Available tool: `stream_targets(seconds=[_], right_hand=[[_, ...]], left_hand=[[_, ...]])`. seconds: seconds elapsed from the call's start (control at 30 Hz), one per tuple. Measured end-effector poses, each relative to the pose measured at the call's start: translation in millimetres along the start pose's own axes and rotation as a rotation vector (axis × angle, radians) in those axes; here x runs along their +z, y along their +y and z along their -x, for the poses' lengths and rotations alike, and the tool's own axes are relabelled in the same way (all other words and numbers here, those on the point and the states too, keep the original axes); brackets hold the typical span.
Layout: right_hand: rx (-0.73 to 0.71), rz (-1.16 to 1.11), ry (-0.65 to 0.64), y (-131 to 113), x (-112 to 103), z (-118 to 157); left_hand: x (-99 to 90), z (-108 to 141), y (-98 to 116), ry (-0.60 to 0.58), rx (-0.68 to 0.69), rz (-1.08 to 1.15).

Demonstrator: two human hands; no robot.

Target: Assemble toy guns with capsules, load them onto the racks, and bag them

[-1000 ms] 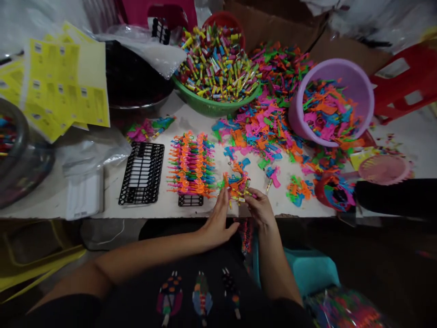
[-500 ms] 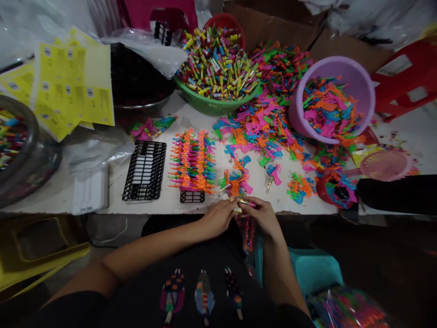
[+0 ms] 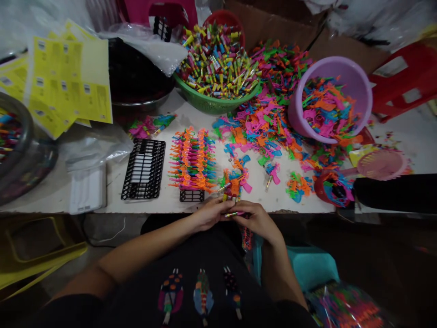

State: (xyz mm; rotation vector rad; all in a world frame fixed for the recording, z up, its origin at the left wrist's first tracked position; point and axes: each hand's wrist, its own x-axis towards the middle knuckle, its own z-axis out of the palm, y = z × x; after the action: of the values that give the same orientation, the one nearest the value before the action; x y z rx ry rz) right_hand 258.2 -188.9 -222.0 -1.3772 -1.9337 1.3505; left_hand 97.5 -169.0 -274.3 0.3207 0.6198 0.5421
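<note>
At a crowded white worktable (image 3: 280,205), a person's right hand (image 3: 256,218) pinches a slim tube (image 3: 234,214) between thumb and fingers at the table's near edge, meeting the left hand (image 3: 210,215), whose fingers curl inward; whether they grip anything is impossible to tell. Judging by the layout, the work is well short of finished: colorful toy pistols in tight rows (image 3: 192,157) cover most of one black rack (image 3: 191,196), its near end bare, while a second black rack (image 3: 143,168) beside it stands unfilled. A loose heap of pistols (image 3: 264,118), a purple bucket (image 3: 296,107) of more and a green basket (image 3: 213,105) piled with small tubes remain. Compared with half a second earlier, both hands and the slim tube sit lower, closer to the person's body, while the rows look unchanged.
</note>
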Motion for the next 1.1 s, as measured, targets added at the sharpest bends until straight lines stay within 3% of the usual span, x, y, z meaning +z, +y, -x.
stream_targets(seconds=[0.1,0.17,0.27,0.37,0.47,0.57,0.63,0.73,0.87,0.97,1.1], right_hand=[[0.006,0.069,-0.051,-2.2,-1.2,-1.5],[0.025,0.057,-0.020,-0.8,-3.3,-1.6],[0.117,0.070,0.279,4.1,1.1,-4.2],[0.146,0.229,0.566,8.6,17.6,-10.0],[0.059,0.324,0.488,9.1,29.4,-13.9],[0.010,0.257,0.354,12.7,17.3,-18.8],[0.026,0.263,0.472,22.6,-1.5,-26.7],[0.188,0.414,0.711,47.4,-27.4,-44.7],[0.379,0.514,0.648,75.4,-35.1,-69.1],[0.430,0.574,0.734,82.1,-32.2,-87.5],[0.602,0.571,0.737,85.3,-40.7,-114.5]], left_hand=[[-2.5,-0.8,-0.4,0.014,0.024,-0.045],[-3.7,-1.1,0.2,0.032,0.042,-0.048],[-2.5,-1.8,1.6,0.026,0.075,-0.005],[0.8,-3.5,1.1,-0.001,0.132,0.060],[2.1,-5.5,-0.8,0.014,0.180,0.091],[1.2,-6.2,-1.6,0.089,0.149,0.063],[1.4,-5.3,-0.6,0.137,0.120,0.028],[3.1,-2.7,2.5,0.147,0.122,0.005],[1.9,-0.7,4.0,0.123,0.113,-0.070],[-1.5,-2.3,0.2,0.106,0.103,-0.224],[-1.2,-3.3,-4.9,-0.052,0.114,-0.380]])
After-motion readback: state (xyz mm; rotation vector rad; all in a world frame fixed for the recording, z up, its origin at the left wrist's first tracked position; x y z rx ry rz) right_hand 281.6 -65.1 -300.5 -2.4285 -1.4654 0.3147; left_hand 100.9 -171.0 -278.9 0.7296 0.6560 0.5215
